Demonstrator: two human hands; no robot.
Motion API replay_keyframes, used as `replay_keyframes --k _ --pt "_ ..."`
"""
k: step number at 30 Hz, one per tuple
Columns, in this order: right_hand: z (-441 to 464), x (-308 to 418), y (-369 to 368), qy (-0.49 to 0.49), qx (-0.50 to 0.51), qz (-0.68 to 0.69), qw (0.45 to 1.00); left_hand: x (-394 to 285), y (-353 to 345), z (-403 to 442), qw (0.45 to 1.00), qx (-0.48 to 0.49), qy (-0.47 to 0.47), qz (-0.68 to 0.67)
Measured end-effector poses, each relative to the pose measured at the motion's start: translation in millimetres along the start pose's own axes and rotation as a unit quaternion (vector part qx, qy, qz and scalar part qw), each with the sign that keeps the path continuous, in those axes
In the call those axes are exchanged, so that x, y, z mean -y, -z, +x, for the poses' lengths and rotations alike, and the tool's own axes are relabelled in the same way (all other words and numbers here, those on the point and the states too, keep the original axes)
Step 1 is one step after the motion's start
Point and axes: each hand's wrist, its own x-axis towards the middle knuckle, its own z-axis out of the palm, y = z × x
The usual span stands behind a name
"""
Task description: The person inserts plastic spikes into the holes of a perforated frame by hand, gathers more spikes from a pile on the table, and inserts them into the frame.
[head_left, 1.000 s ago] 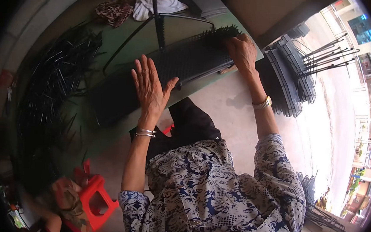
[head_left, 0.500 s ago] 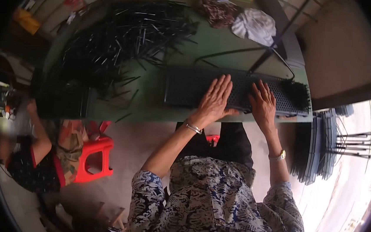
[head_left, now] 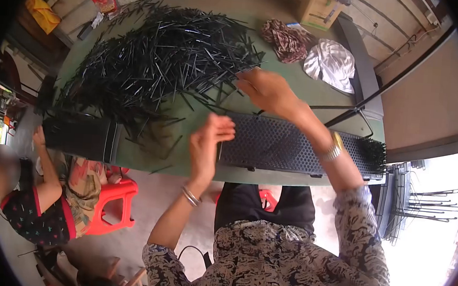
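A long black perforated panel (head_left: 277, 147) lies along the front edge of the green table, with short black bristle-like pieces standing dense at its right end. Past it, at the right edge of a large heap of thin black plastic strips (head_left: 177, 53), my right hand (head_left: 270, 91) has its fingertips pinched together against the strips. My left hand (head_left: 206, 144) is raised by the panel's left end, fingers loosely bent and apart, with nothing visible in it. A few loose strips lie on the table left of that hand.
A black metal frame (head_left: 356, 108) rises behind the panel. Crumpled cloths (head_left: 329, 62) and a cardboard box (head_left: 321, 10) sit at the back right. On the left another person (head_left: 41, 198) sits on a red stool (head_left: 119, 209) by a second black panel (head_left: 82, 134). Stacked panels (head_left: 396, 204) stand at right.
Both hands have lifted off the panel. My right hand has moved forward and left to the heap's edge; my left hand has shifted left with fingers bending. The camera view has tilted up.
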Motion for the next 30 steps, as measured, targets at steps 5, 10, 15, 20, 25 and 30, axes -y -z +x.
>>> replay_keyframes --k 5,10,15,20,25,30 --pt "124 -67 -60 -0.128 0.161 -0.112 0.972 62 70 89 0.943 0.061 0.217 -0.246" --pt "173 -139 -78 -0.293 0.152 -0.062 0.942 67 69 119 0.912 0.039 0.299 -0.278" --pt "199 -139 -102 -0.23 0.15 -0.007 0.962 72 66 162 0.903 0.016 0.306 -0.301" --pt "206 -120 -130 -0.235 0.115 -0.07 0.963 60 53 206 0.95 -0.122 0.227 -0.175" --pt "201 -110 -127 -0.208 0.126 -0.062 0.968 55 46 243 0.942 -0.156 0.232 -0.187" --pt "177 -109 -133 -0.156 0.119 -0.017 0.98 59 51 247 0.945 -0.144 0.235 -0.175"
